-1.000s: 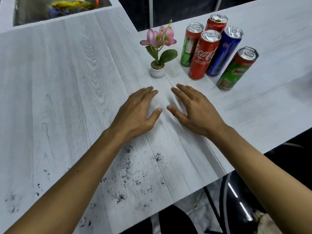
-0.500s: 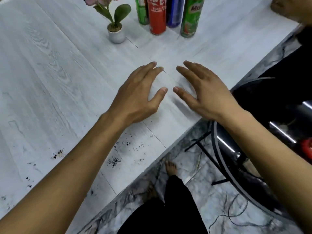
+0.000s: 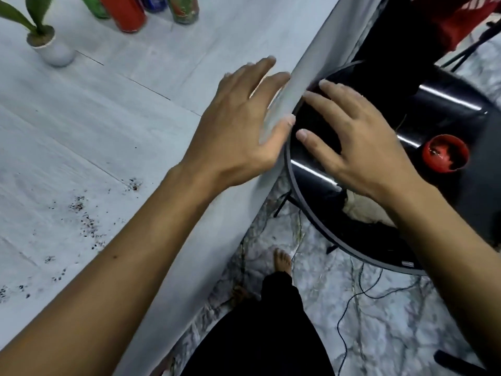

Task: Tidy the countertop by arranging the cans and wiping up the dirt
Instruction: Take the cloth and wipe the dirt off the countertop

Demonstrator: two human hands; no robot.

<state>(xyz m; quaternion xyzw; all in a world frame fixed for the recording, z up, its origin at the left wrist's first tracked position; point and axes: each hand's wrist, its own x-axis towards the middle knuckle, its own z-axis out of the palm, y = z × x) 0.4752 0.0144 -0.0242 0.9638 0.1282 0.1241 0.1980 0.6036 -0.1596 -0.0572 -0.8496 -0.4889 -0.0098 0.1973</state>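
White-grey wood-grain laminate makes up the countertop point(image 3: 95, 118), and its seams and its right edge both run on a diagonal across our view. At the far end we see four cans grouped closely: a green can point(image 3: 99, 8), a red can point(image 3: 127, 14), a blue can point(image 3: 156, 2) and a green-and-red can point(image 3: 184, 10). They stand on their bases with their long axes running up out of the frame. Only the lower bodies show, so the tops and most of the printing are cut off. Left of them is a small white pot point(image 3: 55, 51) with green leaves, whose upper part is also cropped. The dirt point(image 3: 84, 215), dark loose specks, is scattered over the near left of the counter, well apart from the cans. Our left hand point(image 3: 238, 131) is flat over the counter's right edge, fingers straight and spread toward the upper right, holding nothing; we cannot tell whether it touches the surface. Our right hand point(image 3: 360, 147) is likewise spread and empty, just beyond the edge above a glossy round black stool point(image 3: 447, 109). Motion blur softens both hands and the counter edge. A small red dish point(image 3: 446, 153) sits on the stool, its contents unclear. Below is a marble-patterned floor point(image 3: 379, 335) crossed by a thin black cable point(image 3: 342, 321), with a bare foot point(image 3: 282, 260) and dark trousers point(image 3: 257, 335).
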